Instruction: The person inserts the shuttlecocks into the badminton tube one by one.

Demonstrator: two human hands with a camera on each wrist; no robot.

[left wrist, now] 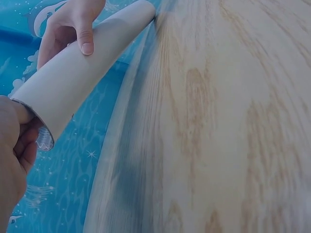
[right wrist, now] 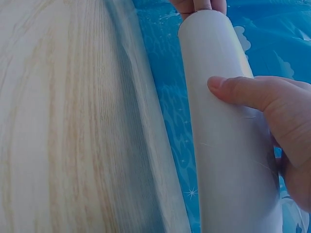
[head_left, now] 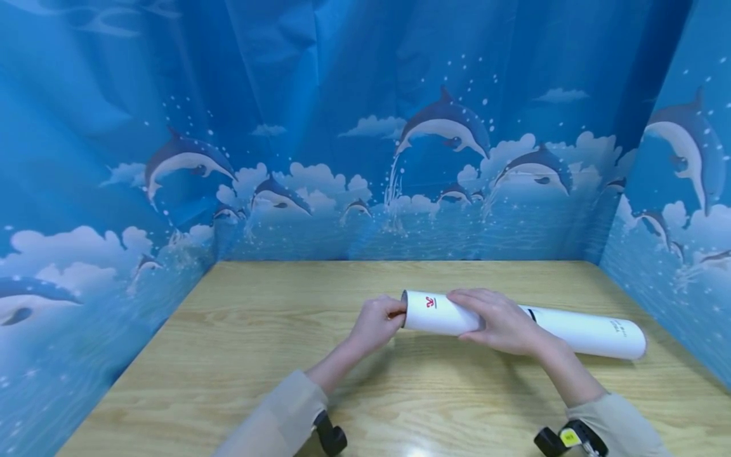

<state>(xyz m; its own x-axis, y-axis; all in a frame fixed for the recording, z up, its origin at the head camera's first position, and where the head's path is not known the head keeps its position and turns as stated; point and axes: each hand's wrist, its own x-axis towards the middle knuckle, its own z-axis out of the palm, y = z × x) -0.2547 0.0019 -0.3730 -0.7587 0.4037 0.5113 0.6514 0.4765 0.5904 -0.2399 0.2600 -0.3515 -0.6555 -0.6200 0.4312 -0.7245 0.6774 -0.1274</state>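
Observation:
A long white cardboard tube [head_left: 588, 330] lies crosswise in the head view, with a red logo near its left end and small dark print near its right. My right hand [head_left: 502, 320] grips it from above around the left half, thumb along the near side. At the tube's left end, my left hand [head_left: 377, 324] has fingers reaching into the opening. Some crinkled clear plastic [left wrist: 44, 138] shows just inside that rim in the left wrist view. The left fingertips are hidden in the tube, so I cannot tell what they hold.
Under the tube is a light wood-grain table [head_left: 274, 330]. Blue sheeting [head_left: 342, 127] printed with dolphins and clouds stands behind the table and along its left and right sides. A dark strap with a small device [head_left: 577, 438] sits on the right sleeve.

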